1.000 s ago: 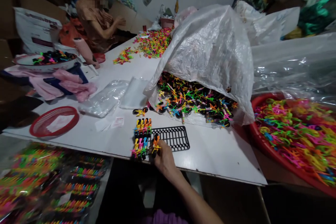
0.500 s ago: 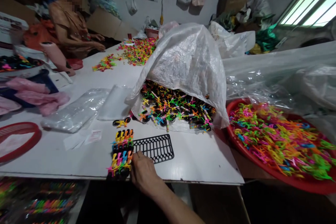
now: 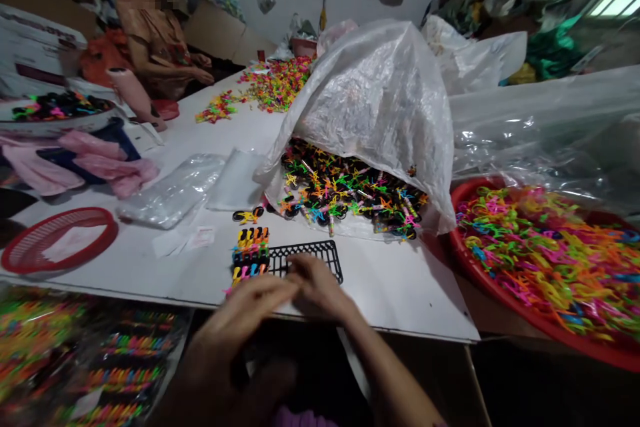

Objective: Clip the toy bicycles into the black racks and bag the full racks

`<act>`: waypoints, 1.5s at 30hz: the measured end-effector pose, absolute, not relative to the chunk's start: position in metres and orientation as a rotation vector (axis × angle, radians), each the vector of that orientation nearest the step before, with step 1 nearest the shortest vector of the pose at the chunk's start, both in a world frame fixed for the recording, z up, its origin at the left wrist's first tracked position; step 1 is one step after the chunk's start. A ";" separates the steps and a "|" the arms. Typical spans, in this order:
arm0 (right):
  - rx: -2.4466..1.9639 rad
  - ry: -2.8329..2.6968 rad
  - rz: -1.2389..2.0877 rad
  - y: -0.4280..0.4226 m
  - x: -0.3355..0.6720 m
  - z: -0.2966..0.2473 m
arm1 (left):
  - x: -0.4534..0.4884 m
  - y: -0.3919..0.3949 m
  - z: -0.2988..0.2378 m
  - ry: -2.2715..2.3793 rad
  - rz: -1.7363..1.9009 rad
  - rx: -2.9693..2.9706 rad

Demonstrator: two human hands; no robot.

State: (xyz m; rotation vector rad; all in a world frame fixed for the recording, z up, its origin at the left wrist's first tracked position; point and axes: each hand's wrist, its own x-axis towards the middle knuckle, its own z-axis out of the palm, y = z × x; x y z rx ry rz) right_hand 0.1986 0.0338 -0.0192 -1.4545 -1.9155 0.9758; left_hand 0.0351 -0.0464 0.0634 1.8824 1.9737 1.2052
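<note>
A black plastic grid rack [image 3: 327, 255] lies flat near the front edge of a white table [image 3: 400, 293], right in front of me. Over its left end, tiny toy bicycles stand side by side in two rows: an upper row [image 3: 253, 237] with yellow and orange parts, and a lower row [image 3: 250, 271] showing yellow, pink, blue and orange. The bare slots are on the right. My right hand [image 3: 320, 285] is over the rack's front side, its fingers bent inward; I cannot tell whether they pinch anything. My left hand [image 3: 235, 320], blurred and closer to the camera, reaches across from the left, fingers pressed together, thumb well apart below. Its fingertips overlap my right hand in view, so I cannot tell whether the two touch.

Just behind the rows lies one loose yellow bicycle [image 3: 248, 215] with black wheels. Beyond it, a heap of multicoloured toy bicycles [image 3: 345, 193] spills from a big translucent plastic sack [image 3: 380, 80]. Left of the rack are paper slips [image 3: 200, 238], clear plastic bags [image 3: 173, 190] and a shallow red basket [image 3: 107, 233]. On my right, a wide red tub [image 3: 454, 220] brims with neon plastic pieces [image 3: 545, 253]. Farther off, small bright parts [image 3: 280, 83] cover the table's far end, where a co-worker [image 3: 155, 47] in an orange-brown top sits.
</note>
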 end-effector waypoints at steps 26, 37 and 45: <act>-2.189 -1.649 -0.065 0.094 0.305 0.017 | -0.018 0.011 -0.003 1.067 0.857 2.950; -1.819 -1.780 0.458 0.065 0.300 0.000 | -0.015 0.010 0.004 1.032 0.919 2.905; -2.403 -1.730 0.418 -0.002 0.309 -0.008 | -0.022 0.003 -0.007 1.061 0.757 2.810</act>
